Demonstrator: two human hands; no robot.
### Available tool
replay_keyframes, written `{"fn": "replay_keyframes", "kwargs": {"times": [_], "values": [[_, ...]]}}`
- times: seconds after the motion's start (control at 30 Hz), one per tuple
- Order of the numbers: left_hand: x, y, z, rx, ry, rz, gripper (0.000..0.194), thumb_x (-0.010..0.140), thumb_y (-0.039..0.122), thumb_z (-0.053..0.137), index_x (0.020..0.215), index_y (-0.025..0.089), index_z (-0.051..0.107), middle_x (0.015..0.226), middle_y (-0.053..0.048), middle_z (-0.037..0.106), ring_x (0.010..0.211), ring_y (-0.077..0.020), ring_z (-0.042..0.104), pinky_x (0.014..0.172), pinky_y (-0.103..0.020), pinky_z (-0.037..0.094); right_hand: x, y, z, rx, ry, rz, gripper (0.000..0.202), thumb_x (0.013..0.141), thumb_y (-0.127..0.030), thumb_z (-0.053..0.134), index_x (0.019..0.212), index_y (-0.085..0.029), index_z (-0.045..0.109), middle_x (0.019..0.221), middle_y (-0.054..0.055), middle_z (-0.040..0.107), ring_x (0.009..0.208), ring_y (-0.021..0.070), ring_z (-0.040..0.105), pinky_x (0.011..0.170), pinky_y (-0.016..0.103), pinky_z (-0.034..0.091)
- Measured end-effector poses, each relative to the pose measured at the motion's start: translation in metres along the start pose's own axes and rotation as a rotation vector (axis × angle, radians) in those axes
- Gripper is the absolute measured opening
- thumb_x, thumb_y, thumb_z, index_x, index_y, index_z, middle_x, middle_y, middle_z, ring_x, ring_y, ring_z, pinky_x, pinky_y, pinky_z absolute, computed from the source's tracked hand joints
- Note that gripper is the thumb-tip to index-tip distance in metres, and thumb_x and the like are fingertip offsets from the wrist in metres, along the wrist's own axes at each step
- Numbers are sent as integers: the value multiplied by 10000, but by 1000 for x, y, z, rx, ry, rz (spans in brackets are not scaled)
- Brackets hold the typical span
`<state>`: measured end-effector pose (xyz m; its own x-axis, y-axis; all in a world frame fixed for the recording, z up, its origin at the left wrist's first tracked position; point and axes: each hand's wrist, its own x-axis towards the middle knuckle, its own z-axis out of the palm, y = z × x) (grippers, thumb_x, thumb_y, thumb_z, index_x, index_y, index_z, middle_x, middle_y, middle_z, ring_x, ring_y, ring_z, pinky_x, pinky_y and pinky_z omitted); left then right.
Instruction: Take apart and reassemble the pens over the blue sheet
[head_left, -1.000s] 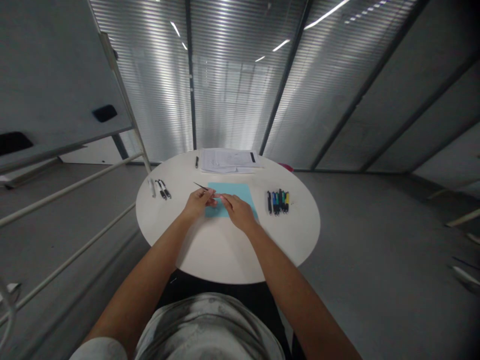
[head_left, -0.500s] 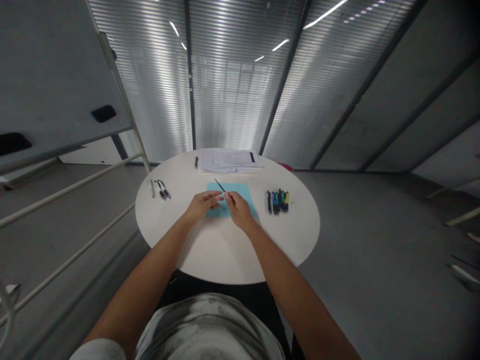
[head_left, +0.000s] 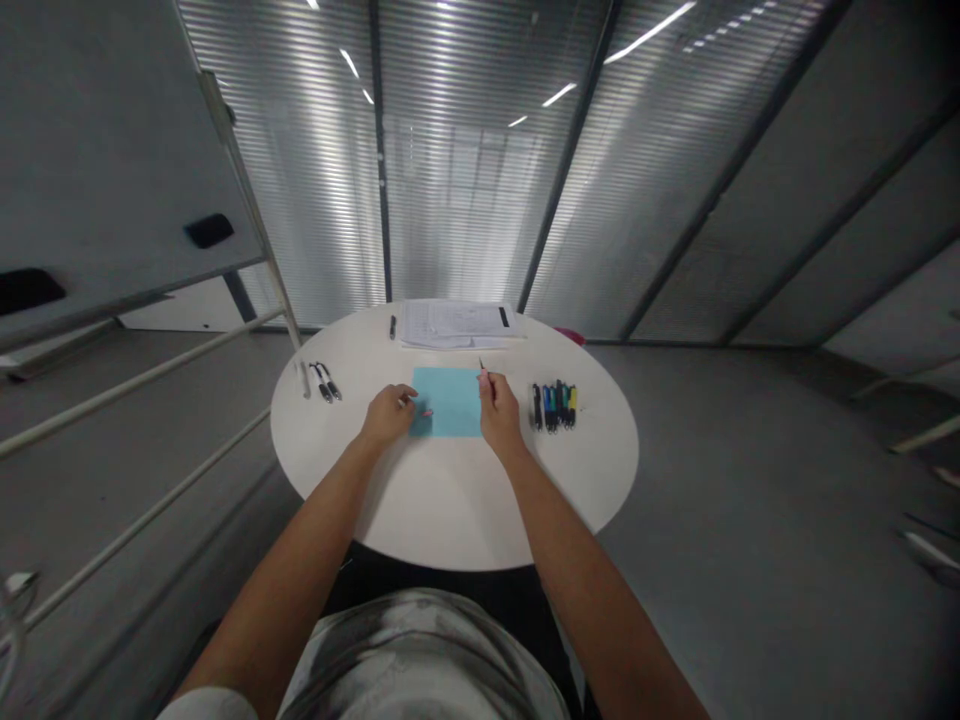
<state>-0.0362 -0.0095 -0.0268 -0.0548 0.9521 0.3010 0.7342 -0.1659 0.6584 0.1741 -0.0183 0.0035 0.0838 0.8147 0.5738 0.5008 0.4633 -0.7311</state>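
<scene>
A light blue sheet lies on the round white table. My right hand is closed at the sheet's right edge, pinching a thin dark pen-like stick whose tip points away from me. At the sheet's left edge is my left hand, its fingers curled loosely and apart, with nothing visible between them. A small reddish piece shows over the sheet, just right of my left fingertips; what it is cannot be made out.
Several pens lie in a row at the right. Black-and-white pens are at the left. Papers and a dark pen lie at the far edge. A whiteboard frame stands left of the table.
My hands have moved apart. The right one went right with the thin dark stick, and the left one shifted slightly left and opened. The small reddish piece now shows over the blue sheet.
</scene>
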Motion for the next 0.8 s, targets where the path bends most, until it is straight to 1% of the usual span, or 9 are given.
{"fn": "replay_keyframes", "kwargs": {"times": [0.07,0.17,0.3,0.47,0.6,0.8], "values": [[1,-2,0,98,-26,2,272,772,226,514,989,208,676,888,-58,650,782,-172,591,719,-287,435,0,1,1,-17,-22,-4,397,940,-503,309,923,-185,546,823,23,581,755,152,515,707,259,382],[0,1,-1,218,-83,35,248,810,328,518,956,246,700,914,-71,649,824,-209,598,732,-320,423,-1,2,3,-51,-65,-15,398,940,-504,306,896,-191,548,801,18,568,729,151,496,690,257,373],[-2,9,-2,296,-117,52,299,843,426,482,934,265,718,945,-92,649,866,-246,592,753,-353,408,-2,5,5,-103,-111,-36,391,945,-493,296,829,-201,529,776,8,548,712,145,477,669,248,360],[-4,14,-3,332,-130,43,372,865,479,441,970,256,719,979,-110,645,926,-269,572,802,-384,391,-3,9,7,-133,-189,-56,372,944,-484,316,823,-204,528,770,4,547,712,139,480,663,240,354],[-6,16,-2,340,-144,68,356,855,492,463,983,275,714,997,-104,638,969,-281,553,842,-412,373,-4,10,6,-127,-251,-94,352,943,-471,336,847,-203,544,769,3,550,707,136,482,660,240,353],[-8,18,-2,350,-160,103,319,852,456,476,987,283,707,1006,-97,632,987,-287,537,864,-431,359,-4,14,8,-131,-287,-108,350,945,-458,342,863,-200,564,786,11,568,716,139,491,671,245,360]]}}
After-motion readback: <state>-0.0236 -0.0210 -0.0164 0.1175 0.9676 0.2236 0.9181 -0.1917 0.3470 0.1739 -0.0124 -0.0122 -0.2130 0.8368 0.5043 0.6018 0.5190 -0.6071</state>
